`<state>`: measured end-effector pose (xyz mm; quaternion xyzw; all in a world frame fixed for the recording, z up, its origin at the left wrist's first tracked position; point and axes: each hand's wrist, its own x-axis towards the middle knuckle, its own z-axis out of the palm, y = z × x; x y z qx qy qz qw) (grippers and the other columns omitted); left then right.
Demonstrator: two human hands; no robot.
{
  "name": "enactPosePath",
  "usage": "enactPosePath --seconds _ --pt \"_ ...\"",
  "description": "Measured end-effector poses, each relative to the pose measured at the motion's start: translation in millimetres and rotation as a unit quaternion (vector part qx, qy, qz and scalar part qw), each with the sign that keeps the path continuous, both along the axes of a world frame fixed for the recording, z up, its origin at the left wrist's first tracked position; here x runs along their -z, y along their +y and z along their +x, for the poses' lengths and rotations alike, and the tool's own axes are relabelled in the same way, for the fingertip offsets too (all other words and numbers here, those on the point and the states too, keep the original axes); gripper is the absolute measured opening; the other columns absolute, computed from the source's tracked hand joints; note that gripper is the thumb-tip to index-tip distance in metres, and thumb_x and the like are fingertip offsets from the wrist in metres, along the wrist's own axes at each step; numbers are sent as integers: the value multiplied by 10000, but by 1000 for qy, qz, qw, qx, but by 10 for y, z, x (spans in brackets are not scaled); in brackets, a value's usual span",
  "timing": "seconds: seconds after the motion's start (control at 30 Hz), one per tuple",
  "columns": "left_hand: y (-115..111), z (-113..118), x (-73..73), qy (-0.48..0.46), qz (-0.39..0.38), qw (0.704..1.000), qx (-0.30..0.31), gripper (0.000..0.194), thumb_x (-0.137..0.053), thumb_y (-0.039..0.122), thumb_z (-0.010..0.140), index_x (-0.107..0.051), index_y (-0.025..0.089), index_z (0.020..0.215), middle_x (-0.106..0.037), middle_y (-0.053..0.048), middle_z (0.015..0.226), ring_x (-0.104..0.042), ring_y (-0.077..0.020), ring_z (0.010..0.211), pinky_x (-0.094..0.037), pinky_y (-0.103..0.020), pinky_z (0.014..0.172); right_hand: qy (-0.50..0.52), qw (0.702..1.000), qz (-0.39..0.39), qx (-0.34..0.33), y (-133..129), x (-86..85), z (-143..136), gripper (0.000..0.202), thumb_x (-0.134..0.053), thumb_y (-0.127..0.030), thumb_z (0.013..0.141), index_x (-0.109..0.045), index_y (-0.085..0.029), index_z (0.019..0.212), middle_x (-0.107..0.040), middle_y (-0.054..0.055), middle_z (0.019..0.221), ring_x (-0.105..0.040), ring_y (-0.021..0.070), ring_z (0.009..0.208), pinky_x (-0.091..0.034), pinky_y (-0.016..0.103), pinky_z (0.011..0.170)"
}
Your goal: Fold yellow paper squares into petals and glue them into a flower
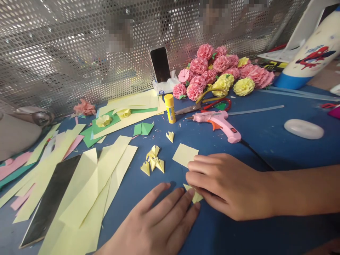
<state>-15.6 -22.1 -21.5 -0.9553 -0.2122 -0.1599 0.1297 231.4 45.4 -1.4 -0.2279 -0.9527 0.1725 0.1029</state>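
A small folded yellow paper piece (197, 197) lies on the blue table, partly hidden under my fingers. My left hand (162, 216) is open, its fingers stretched flat and their tips touching the paper's left part. From the other side, my right hand (228, 186) has its fingers curled together over the piece's upper right edge. Just beyond the right fingertips lies an unfolded yellow paper square (185, 154). Several folded yellow paper points (153, 163) are grouped ahead of my left hand, with a single folded point (170, 136) farther off.
Yellow paper strips (111, 177) and a dark flat bar (53, 198) lie to the left. Ahead stand a yellow glue stick (170, 109), scissors (198, 105) and a pink hot glue gun (219, 122) with its cable. Paper flowers (199, 67) and a phone (160, 65) are behind; a white oval object (304, 129) sits right.
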Motion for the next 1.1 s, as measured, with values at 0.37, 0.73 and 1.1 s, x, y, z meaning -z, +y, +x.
enactPosePath --seconds 0.37,0.73,1.1 --pt "0 31 -33 -16 -9 1000 -6 402 -345 179 1062 -633 127 1336 -652 -56 1363 -587 -230 1253 -172 -460 1262 -8 999 39 -9 -20 16 -1 67 -507 -144 893 -485 -208 885 -544 14 882 -446 188 761 -275 337 630" --pt "37 70 -16 -66 -56 996 -2 358 -374 157 1068 -687 154 1241 -682 -7 1308 -598 -164 1220 -245 -381 1259 26 1000 4 4 20 12 25 57 -513 -142 922 -511 -195 944 -583 10 902 -499 168 781 -324 309 667" --pt "-19 -7 -269 99 -6 995 21 430 -316 108 1064 -561 170 1412 -603 -2 1428 -578 -171 1269 -386 -375 1187 57 967 188 -164 43 -123 146 425 -340 -71 999 -622 -178 699 -591 13 736 -438 174 643 -278 357 572"
